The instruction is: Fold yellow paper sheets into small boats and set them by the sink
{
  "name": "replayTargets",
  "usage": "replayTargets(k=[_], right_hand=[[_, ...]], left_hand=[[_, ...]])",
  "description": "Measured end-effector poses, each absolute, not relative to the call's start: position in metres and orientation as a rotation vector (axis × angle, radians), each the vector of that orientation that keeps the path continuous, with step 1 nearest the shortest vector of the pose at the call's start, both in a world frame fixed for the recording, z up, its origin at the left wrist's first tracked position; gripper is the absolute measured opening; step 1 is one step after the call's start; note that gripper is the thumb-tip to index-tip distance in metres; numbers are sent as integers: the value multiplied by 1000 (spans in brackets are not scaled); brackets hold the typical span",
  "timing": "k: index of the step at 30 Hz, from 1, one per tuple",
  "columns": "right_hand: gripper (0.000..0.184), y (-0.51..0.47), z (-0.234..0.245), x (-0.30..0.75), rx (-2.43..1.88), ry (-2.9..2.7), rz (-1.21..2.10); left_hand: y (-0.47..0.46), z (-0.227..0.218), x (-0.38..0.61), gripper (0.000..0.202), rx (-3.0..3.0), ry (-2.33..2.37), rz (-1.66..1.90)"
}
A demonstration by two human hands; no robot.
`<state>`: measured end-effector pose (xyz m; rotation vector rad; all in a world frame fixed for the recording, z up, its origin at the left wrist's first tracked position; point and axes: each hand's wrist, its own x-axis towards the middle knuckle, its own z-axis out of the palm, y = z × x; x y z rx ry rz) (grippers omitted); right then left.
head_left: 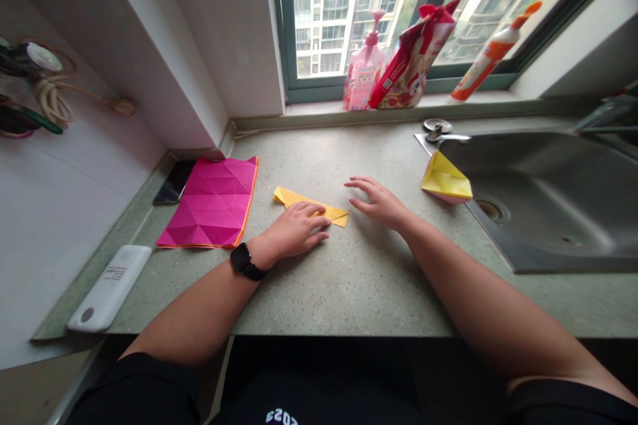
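Observation:
A folded strip of yellow paper [294, 198] lies on the grey-green counter [349, 279]. My left hand [298, 228], with a black watch on its wrist, rests flat on the strip's right part, fingers stretched out and pressing it down. My right hand [379, 202] hovers just right of the strip's end, fingers spread, holding nothing. A stack of creased pink paper sheets [213, 202] lies to the left of the strip. A finished yellow paper shape [445, 179] sits at the sink's left edge.
A steel sink [548, 199] takes up the right side. On the window sill stand a pink pump bottle [363, 70], a red bag [413, 60] and an orange-white bottle [491, 53]. A dark phone [173, 182] and a white power bank [110, 287] lie at the left.

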<state>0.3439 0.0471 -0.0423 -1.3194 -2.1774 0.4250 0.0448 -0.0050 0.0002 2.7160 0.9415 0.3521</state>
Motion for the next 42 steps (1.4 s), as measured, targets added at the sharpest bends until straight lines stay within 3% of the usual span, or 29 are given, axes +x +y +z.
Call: replayTargets(k=[4,9,16,21,30,35,42], right_hand=[[24,33,-22,328,-1171,-2220,283],[26,10,-9,307,-1112,-2526,168],[24,9,-9,307,-1209,-2597,124],[27,22,-12,325,-1317,-2547,124],[26,32,-28,334,-1532,-2280,-102],[34,25,-26,322,-1335,-2316,42],[20,14,-24,305,-1050,-2525,218]], left_hand=[[-4,-2,45,35,2766,927,324],[-5,-7,48,46,2778,932,365],[1,-2,38,32,2733,1208,517],[10,-2,27,40,2683,1497,504],[7,-2,28,32,2701,1323,444],[-2,2,36,34,2695,1215,369],[0,-2,37,31,2680,1119,409]])
